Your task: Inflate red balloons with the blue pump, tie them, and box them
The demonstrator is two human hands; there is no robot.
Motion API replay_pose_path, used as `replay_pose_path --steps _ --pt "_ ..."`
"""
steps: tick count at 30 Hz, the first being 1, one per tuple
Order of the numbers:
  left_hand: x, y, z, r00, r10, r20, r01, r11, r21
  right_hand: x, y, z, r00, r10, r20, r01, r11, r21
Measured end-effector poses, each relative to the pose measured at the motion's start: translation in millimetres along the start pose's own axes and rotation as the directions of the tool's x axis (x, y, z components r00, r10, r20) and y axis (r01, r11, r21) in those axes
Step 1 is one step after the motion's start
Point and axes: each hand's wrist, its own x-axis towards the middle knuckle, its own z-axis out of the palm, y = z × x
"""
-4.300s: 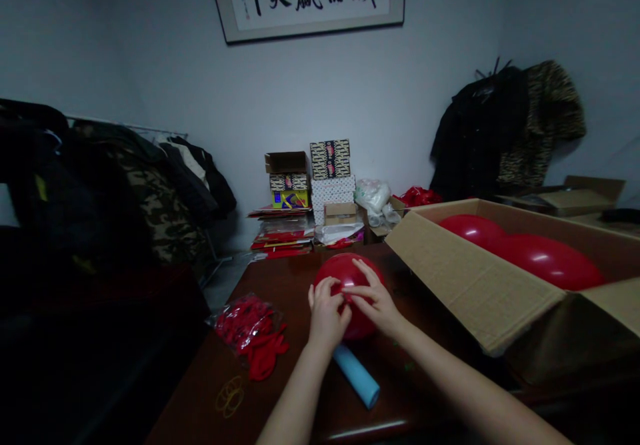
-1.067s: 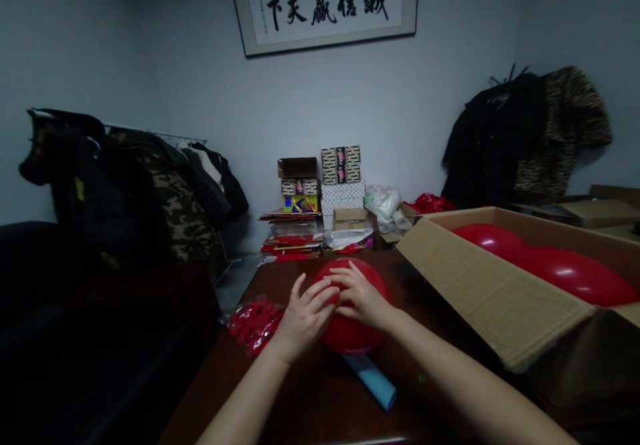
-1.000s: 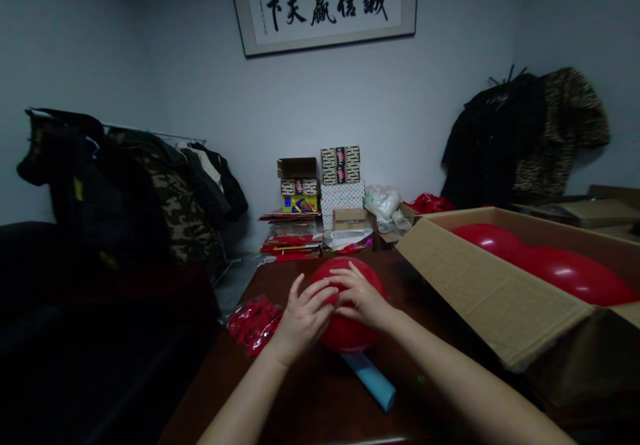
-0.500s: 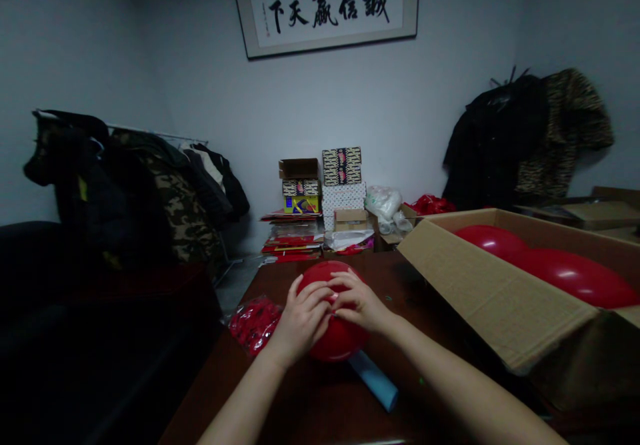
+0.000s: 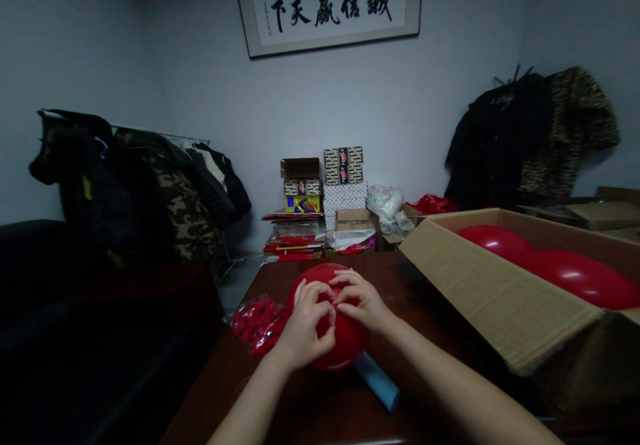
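A round, inflated red balloon (image 5: 350, 346) rests on the dark wooden table (image 5: 425, 365) in front of me, its knot end turned toward me. My left hand (image 5: 309, 328) curls over its near left side, with thumb and index finger bent toward each other at the balloon's neck. From the right, my right hand (image 5: 361, 304) pinches the same spot, its other fingers lying against the balloon. The neck itself is mostly hidden by the fingertips. Partly under the balloon's right side lies a light blue tube (image 5: 380, 384).
Left of the balloon lies a clear plastic bag of red balloons (image 5: 256, 324). On the right, an open cardboard box (image 5: 493, 298) holds inflated red balloons (image 5: 575, 275). Stacked boxes (image 5: 345, 195) stand at the far wall, and coats (image 5: 190, 212) hang on a rack at left.
My left hand has opened a gap between thumb and index finger and shifted slightly down. The right hand stays at the neck. The balloon has moved slightly.
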Motion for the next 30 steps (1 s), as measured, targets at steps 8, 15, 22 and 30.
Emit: replay_pose_path --steps 8,15,22,30 --pt "-1.1 -6.5 0.4 0.955 -0.091 -0.283 0.118 0.990 0.081 4.0 -5.9 -7.5 0.999 0.017 -0.046 -0.017 1.000 0.000" --pt "4.9 -4.8 2.4 0.965 -0.142 -0.219 0.149 0.989 0.017 0.1 -8.9 -7.8 0.999 -0.014 -0.048 0.010 0.998 -0.068" --pt "7.7 -8.7 6.7 0.957 -0.229 -0.177 0.188 0.957 -0.223 -1.7 -13.3 -10.6 0.988 -0.147 -0.044 0.136 0.973 -0.184" --pt "3.6 -16.0 20.5 0.934 -0.313 -0.172 0.248 0.916 -0.316 -0.2 -18.2 -13.4 0.986 -0.155 -0.062 0.142 0.974 -0.175"
